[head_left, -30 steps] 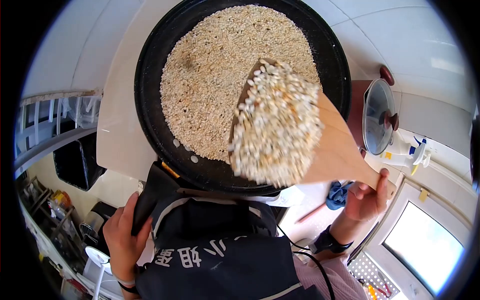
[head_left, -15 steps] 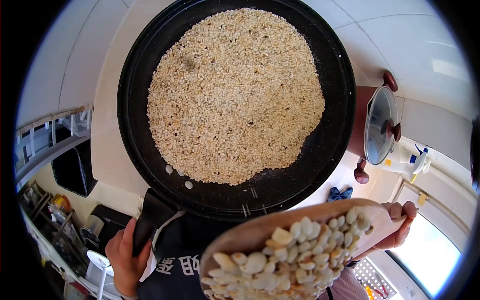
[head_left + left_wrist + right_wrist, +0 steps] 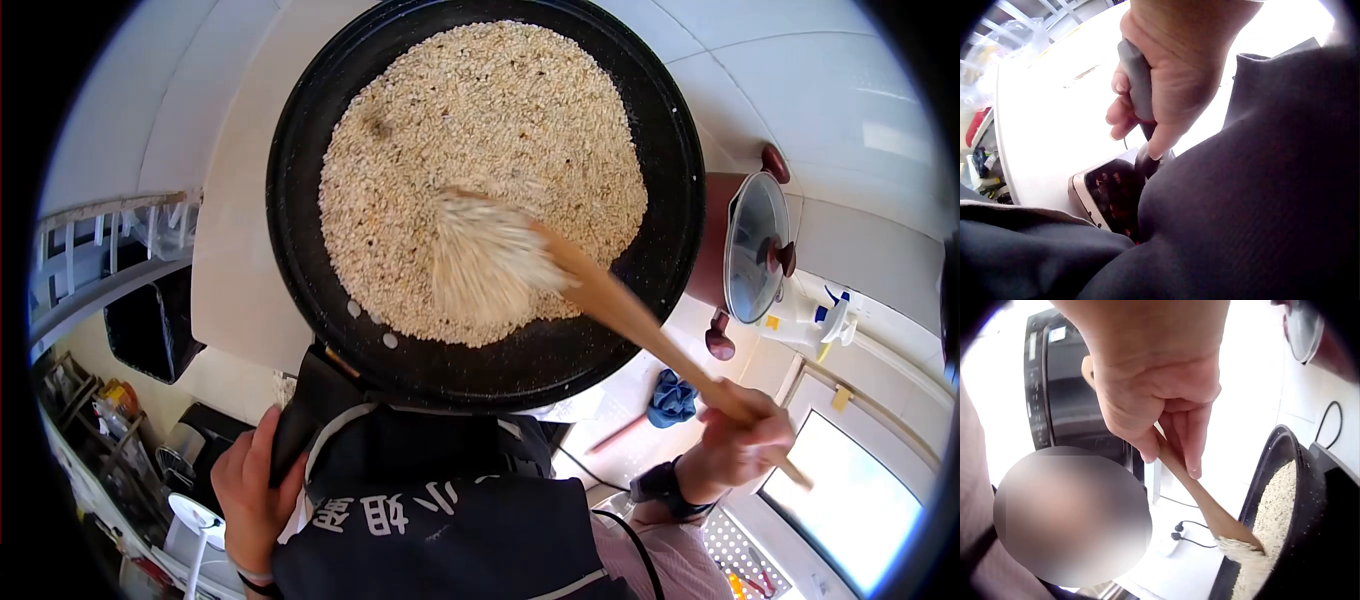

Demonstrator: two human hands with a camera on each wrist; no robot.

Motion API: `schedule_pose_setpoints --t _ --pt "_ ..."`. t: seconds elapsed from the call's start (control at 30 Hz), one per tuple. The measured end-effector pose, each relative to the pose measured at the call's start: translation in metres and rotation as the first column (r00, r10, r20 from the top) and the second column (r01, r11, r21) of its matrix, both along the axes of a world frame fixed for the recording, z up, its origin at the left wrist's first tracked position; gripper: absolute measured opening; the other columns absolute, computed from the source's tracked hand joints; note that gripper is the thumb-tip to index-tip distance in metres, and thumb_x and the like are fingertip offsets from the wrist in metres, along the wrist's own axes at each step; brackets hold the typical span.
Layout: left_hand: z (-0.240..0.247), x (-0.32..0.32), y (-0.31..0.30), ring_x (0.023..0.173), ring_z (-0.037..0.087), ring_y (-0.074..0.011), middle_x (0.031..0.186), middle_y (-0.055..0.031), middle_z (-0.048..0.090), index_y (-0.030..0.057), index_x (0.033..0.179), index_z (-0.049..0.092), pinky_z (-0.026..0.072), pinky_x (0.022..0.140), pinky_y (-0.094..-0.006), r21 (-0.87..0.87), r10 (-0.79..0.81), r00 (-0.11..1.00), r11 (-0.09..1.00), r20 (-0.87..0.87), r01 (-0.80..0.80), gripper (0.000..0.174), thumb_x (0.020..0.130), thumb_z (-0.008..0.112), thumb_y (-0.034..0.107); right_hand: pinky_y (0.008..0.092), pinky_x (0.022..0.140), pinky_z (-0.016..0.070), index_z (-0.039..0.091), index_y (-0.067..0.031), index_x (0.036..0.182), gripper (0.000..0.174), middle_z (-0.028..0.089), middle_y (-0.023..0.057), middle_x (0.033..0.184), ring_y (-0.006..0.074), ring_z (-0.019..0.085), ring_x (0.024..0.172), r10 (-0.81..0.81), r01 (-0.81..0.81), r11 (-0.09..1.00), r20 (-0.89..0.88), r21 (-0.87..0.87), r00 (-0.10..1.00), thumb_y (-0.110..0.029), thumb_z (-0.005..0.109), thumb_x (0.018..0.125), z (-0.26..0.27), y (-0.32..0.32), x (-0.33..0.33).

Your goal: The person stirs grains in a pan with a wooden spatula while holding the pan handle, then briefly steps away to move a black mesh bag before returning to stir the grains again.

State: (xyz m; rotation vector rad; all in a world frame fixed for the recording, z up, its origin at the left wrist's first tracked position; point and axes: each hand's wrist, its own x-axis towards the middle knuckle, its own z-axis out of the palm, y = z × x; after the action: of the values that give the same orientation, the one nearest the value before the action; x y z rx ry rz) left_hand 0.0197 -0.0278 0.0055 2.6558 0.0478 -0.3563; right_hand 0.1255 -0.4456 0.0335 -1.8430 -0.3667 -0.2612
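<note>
A black pan (image 3: pixel 650 110) holds a wide layer of pale seeds (image 3: pixel 480 110). The left hand (image 3: pixel 255 490) grips the pan's black handle (image 3: pixel 305 395); in the left wrist view that hand (image 3: pixel 1172 75) has its fingers round the grey handle end (image 3: pixel 1137 81). Between thumb and fingers the right hand (image 3: pixel 740 435) holds a wooden spatula (image 3: pixel 620 305), its blade over the seeds, with blurred seeds spilling off it. The right wrist view shows the right hand (image 3: pixel 1160 394) pinching the spatula (image 3: pixel 1210 503), its tip inside the pan's rim (image 3: pixel 1266 456).
Right of the pan stands a red pot with a glass lid (image 3: pixel 757 248), with a spray bottle (image 3: pixel 815 318) beyond. A blue cloth (image 3: pixel 672 398) lies below it. A black bin (image 3: pixel 150 325) is at the left. A control panel (image 3: pixel 1113 194) sits under the pan handle.
The right hand has swung the loaded spatula from over the apron back above the pan, tipping it so seeds fall. The left hand keeps hold of the handle.
</note>
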Motion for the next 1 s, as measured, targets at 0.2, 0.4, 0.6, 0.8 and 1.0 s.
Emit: schedule_pose_setpoints --t 0.2,0.4,0.6,0.8,1.0 --pt "-0.003 0.003 0.000 0.071 0.062 -0.0323 0.086 -0.0149 0.063 0.0028 0.134 0.054 0.0489 0.062 -0.0387 -0.013 -0.060 0.994 0.998 0.088 0.062 0.062 0.077 0.077 0.011 0.0274 0.052 0.0564 0.064 -0.0109 0.086 0.023 0.070 0.0304 0.090 0.0284 0.072 0.064 0.100 -0.033 0.935 0.174 -0.353 0.980 -0.033 0.066 0.093 0.025 0.003 -0.007" --pt "-0.005 0.001 -0.002 0.069 0.062 -0.0319 0.083 -0.0145 0.062 0.0052 0.135 0.054 0.0488 0.060 -0.0384 0.005 -0.048 0.991 0.999 0.126 0.048 0.059 0.080 0.076 0.012 0.0239 0.046 0.0486 0.067 -0.0156 0.085 0.015 0.072 0.0241 0.093 0.0208 0.072 0.063 0.463 -0.418 0.848 0.074 -0.326 0.883 -0.028 0.065 0.093 0.036 0.034 -0.017" --pt "-0.009 -0.002 0.000 0.076 0.064 -0.0373 0.092 -0.0194 0.066 0.0090 0.135 0.055 0.0505 0.066 -0.0396 -0.061 -0.005 0.990 0.998 0.141 0.014 0.058 0.081 0.074 0.010 0.0275 0.055 0.0542 0.074 -0.0045 0.094 0.017 0.073 0.0175 0.102 0.0238 0.072 0.072 0.419 -0.336 0.794 0.056 -0.507 0.906 -0.001 0.071 0.077 0.023 0.077 0.011" --pt "-0.015 -0.004 -0.001 0.066 0.062 -0.0304 0.081 -0.0130 0.063 0.0093 0.135 0.055 0.0481 0.058 -0.0372 -0.042 -0.052 0.963 0.997 0.263 0.065 0.059 0.080 0.076 0.013 0.0224 0.062 0.0550 0.072 0.0017 0.095 0.008 0.073 0.0089 0.084 0.0122 0.070 0.076 -0.073 0.080 0.985 0.049 -0.150 0.996 -0.002 0.069 0.089 -0.016 0.057 0.052" --pt "-0.016 -0.005 0.000 0.066 0.062 -0.0303 0.082 -0.0122 0.064 0.0106 0.135 0.055 0.0483 0.059 -0.0374 -0.050 -0.042 0.958 0.997 0.284 0.059 0.059 0.080 0.076 0.015 0.0241 0.064 0.0577 0.065 0.0063 0.108 0.019 0.071 0.0141 0.090 0.0194 0.072 0.077 -0.192 0.192 0.981 0.032 0.008 0.981 -0.005 0.066 0.093 -0.001 0.022 0.040"
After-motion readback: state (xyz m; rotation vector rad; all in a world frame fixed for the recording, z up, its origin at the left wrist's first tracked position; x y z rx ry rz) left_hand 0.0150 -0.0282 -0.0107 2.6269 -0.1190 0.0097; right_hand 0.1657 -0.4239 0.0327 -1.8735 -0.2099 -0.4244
